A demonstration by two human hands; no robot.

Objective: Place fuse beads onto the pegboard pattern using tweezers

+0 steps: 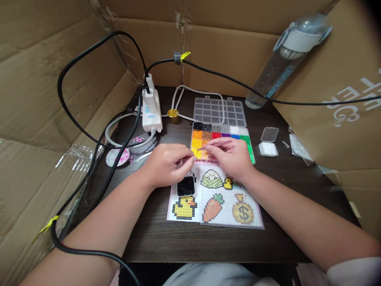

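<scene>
My right hand [233, 157] grips a pair of reddish tweezers [222, 143], their tips pointing left over the yellow beads [197, 143] in the compartmented bead box [253, 159]. My left hand [171, 165] is closed in a pinch at the near left corner of that box; whatever is between its fingertips is too small to make out. Just below it, a small tray of black beads [185, 186] rests on the pattern sheet [198, 210]. Printed on the sheet are a carrot [212, 208], a money bag [243, 210] and a yellow figure, partly covered by the tray. A little yellow duck [228, 183] shows beside my right wrist.
The box's clear lid [220, 112] lies open behind it. A white power strip [151, 109] with black cables [61, 79] stands left, near pink beads [122, 155]. A small box of white pieces [268, 149] and a leaning water bottle [285, 63] are right. Cardboard walls surround the table.
</scene>
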